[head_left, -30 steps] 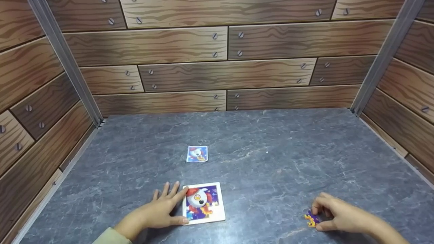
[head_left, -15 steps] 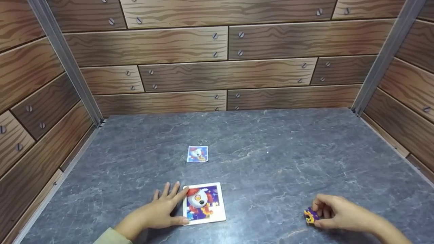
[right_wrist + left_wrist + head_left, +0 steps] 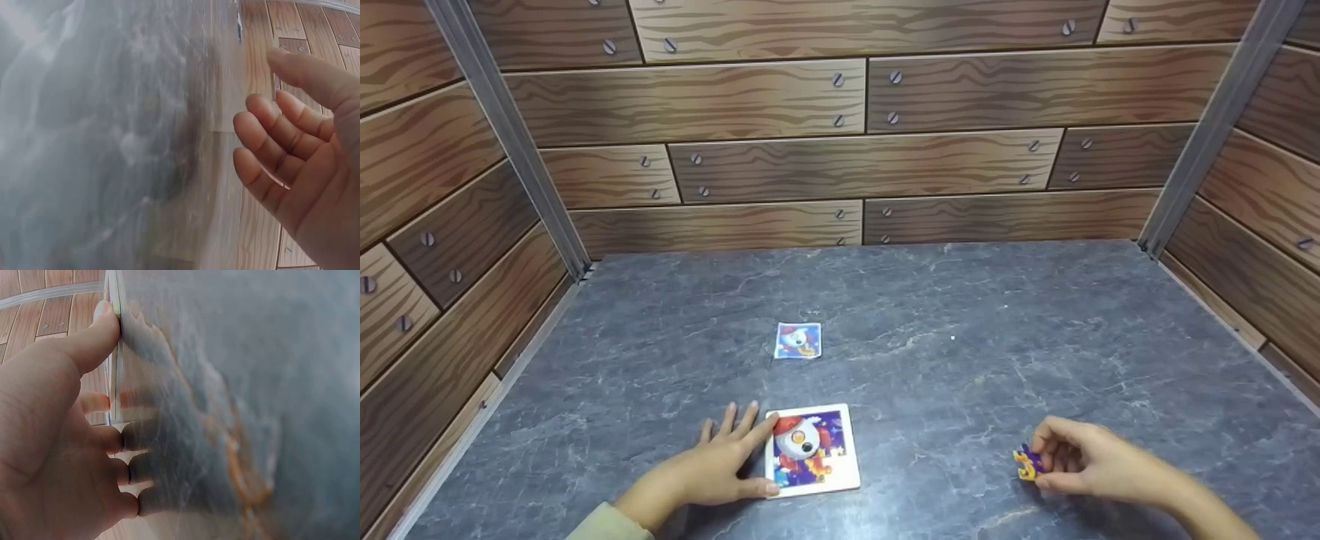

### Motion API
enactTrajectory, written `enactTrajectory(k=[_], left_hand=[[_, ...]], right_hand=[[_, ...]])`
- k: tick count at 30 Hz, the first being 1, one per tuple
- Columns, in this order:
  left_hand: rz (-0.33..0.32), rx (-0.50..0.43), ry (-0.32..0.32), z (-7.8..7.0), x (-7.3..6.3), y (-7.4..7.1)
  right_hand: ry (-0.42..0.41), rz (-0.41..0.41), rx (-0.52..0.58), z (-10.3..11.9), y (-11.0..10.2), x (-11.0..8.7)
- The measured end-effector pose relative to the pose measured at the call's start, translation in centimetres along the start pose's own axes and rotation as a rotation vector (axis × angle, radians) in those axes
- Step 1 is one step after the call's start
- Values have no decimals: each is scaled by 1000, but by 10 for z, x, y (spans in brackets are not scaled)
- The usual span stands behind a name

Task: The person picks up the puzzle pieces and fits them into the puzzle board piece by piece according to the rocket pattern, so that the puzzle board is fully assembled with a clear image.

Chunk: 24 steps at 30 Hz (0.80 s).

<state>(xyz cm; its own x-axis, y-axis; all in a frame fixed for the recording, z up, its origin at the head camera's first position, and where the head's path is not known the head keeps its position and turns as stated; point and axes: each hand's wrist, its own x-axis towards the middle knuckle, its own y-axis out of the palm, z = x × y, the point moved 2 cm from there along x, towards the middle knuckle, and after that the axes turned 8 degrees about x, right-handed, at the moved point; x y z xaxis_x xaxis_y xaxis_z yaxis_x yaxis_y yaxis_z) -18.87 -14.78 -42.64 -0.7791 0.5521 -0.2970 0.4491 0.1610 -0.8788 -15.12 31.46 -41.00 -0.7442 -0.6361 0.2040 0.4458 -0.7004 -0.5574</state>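
Note:
A square jigsaw puzzle (image 3: 851,450) in a white frame lies on the table, showing a white cartoon character with red parts on purple. White backing shows bare at its lower right. My left hand (image 3: 709,465) rests at its left side with fingers spread, thumb and forefinger touching the frame. The left wrist view shows the puzzle edge-on (image 3: 115,354) by the thumb. Off to the right, my right hand (image 3: 1099,461) pinches a purple and yellow puzzle piece (image 3: 1026,463) between thumb and forefinger, just above the table. In the right wrist view the piece is mostly hidden behind the fingers.
A small picture card (image 3: 798,341) with a similar character lies farther back on the grey marbled table (image 3: 930,292). Wood-patterned walls (image 3: 750,97) enclose the table at the back and on both sides, with metal posts (image 3: 529,150) at the corners.
My right hand has turned the puzzle piece in its fingers and moved it slightly left and away from me. The left hand and the puzzle have stayed in place.

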Motion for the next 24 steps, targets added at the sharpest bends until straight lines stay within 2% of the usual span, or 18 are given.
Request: enactTrajectory(k=[13, 24], left_hand=[[-11, 17, -4, 1, 2, 1], [-24, 19, 3, -1, 1, 1]], right_hand=[[-60, 17, -6, 8, 20, 32], [-41, 45, -14, 16, 37, 57]])
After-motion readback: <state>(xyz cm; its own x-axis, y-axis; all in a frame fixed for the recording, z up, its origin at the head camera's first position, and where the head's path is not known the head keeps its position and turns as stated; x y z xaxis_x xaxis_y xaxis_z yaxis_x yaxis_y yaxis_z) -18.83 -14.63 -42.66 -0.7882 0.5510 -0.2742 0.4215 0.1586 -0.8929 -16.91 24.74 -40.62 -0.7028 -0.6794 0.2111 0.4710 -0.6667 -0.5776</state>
